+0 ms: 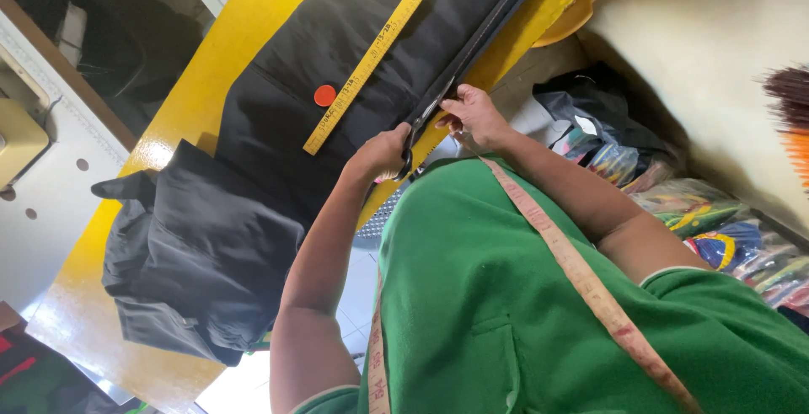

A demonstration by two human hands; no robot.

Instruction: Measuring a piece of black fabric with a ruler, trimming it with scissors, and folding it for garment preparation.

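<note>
Both hands close together, left hand [381,153] fisted, right hand [474,116] pinching

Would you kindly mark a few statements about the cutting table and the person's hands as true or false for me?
1. The scissors are in the left hand. True.
2. The cloth being cut is white. False: it is black.
3. A yellow ruler lies on the cloth. True.
4. The round chalk is blue. False: it is orange-red.
5. The right hand rests on the floor. False: it is at the cloth's edge, by the scissors.
</note>
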